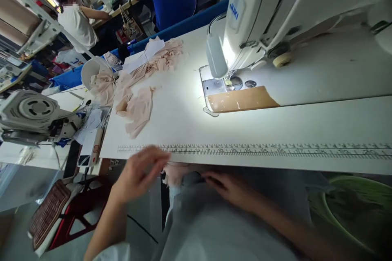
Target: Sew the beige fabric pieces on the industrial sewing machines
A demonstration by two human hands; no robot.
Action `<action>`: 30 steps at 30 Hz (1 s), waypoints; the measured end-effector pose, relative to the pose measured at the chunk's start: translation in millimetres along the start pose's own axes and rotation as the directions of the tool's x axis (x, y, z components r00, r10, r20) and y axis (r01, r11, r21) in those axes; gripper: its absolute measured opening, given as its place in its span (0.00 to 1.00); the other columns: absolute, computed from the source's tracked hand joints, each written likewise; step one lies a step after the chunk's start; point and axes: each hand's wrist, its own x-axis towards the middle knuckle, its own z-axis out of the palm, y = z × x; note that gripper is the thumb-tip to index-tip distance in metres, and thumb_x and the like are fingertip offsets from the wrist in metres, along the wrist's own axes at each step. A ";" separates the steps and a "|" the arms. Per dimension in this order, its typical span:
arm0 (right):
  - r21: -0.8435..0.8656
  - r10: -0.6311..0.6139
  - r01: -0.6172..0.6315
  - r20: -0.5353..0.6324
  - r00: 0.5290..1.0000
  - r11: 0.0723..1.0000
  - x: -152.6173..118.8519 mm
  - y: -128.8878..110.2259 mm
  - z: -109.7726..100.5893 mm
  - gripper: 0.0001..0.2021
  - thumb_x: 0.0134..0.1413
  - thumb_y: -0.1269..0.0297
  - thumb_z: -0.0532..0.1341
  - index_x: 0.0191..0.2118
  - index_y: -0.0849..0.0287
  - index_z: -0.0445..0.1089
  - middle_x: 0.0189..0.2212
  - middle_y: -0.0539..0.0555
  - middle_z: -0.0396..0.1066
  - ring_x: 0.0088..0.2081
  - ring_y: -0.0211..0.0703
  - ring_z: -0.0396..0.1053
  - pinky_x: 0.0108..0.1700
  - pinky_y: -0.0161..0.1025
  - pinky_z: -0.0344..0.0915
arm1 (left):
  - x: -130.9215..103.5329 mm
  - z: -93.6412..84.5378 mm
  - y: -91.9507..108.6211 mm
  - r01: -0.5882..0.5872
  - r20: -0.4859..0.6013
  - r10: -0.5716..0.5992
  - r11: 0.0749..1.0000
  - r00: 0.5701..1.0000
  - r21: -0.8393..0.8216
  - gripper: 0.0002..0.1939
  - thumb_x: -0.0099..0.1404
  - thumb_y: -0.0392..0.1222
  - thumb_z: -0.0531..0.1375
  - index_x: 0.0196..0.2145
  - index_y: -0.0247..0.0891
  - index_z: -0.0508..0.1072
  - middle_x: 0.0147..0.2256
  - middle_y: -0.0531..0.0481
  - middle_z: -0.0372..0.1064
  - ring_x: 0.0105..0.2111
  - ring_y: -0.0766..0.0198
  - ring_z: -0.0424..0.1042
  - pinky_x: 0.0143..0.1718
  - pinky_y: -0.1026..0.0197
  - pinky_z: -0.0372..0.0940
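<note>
My left hand [142, 173] is raised at the table's front edge, over the left part of the printed ruler [245, 149]. Its fingers are bent and apart, with nothing visible between them. Lower and to the right, my right hand [222, 185] is below the table edge near my lap, blurred, its fingers beside a pale pink cloth [177, 172]. Whether it grips the cloth is unclear. Crumpled pink fabric pieces [139, 110] lie on the white table [180, 118], left of the sewing machine [245, 20], whose lamp lights the needle area.
A white bin [93, 74] with pink fabric stands at the table's left end. Another machine [36, 110] is at far left, above a red stool [76, 216]. A green basket [343, 212] is at lower right. Two people sit beyond the blue trough [177, 27].
</note>
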 end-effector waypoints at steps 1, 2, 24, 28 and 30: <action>-0.052 0.029 -0.029 0.002 1.000 0.998 6.4 13.6 15.7 0.11 0.65 0.69 0.54 0.42 0.53 0.75 0.37 0.52 0.79 0.37 0.45 0.76 0.40 0.41 0.73 | -20.1 12.0 4.0 0.056 0.161 -0.040 0.994 0.986 -0.095 0.13 0.73 0.40 0.51 0.47 0.43 0.74 0.39 0.45 0.76 0.38 0.61 0.77 0.38 0.61 0.74; -0.112 0.044 -0.043 -0.001 0.999 0.993 13.0 25.3 29.6 0.11 0.64 0.69 0.55 0.42 0.53 0.75 0.38 0.53 0.79 0.38 0.47 0.76 0.41 0.42 0.73 | -38.4 27.3 2.7 0.137 0.302 -0.086 0.979 0.949 -0.150 0.12 0.73 0.41 0.52 0.46 0.43 0.75 0.39 0.46 0.77 0.37 0.61 0.77 0.38 0.62 0.74; 0.124 0.070 -0.089 0.156 0.985 0.988 49.5 24.4 60.3 0.07 0.61 0.65 0.52 0.35 0.57 0.65 0.27 0.49 0.67 0.27 0.39 0.63 0.30 0.35 0.60 | -56.1 161.3 -75.0 0.325 0.040 -0.324 0.945 0.945 -0.030 0.04 0.63 0.38 0.61 0.35 0.38 0.76 0.32 0.49 0.74 0.36 0.59 0.72 0.41 0.56 0.69; 0.248 0.099 -0.147 0.196 0.976 0.958 53.2 28.9 63.7 0.10 0.60 0.59 0.50 0.34 0.56 0.65 0.28 0.51 0.67 0.28 0.39 0.64 0.30 0.35 0.62 | -57.2 154.3 -81.1 0.487 0.241 -0.423 0.759 0.873 -0.432 0.12 0.67 0.46 0.56 0.33 0.36 0.73 0.29 0.50 0.71 0.27 0.67 0.67 0.30 0.65 0.63; 0.290 0.105 -0.168 0.218 0.970 0.942 54.2 31.1 65.9 0.13 0.60 0.55 0.51 0.34 0.56 0.66 0.28 0.51 0.67 0.29 0.40 0.65 0.31 0.36 0.63 | -58.0 153.8 -82.4 0.551 0.328 -0.443 0.637 0.834 -0.540 0.15 0.66 0.51 0.57 0.33 0.35 0.71 0.26 0.51 0.69 0.25 0.67 0.65 0.28 0.65 0.60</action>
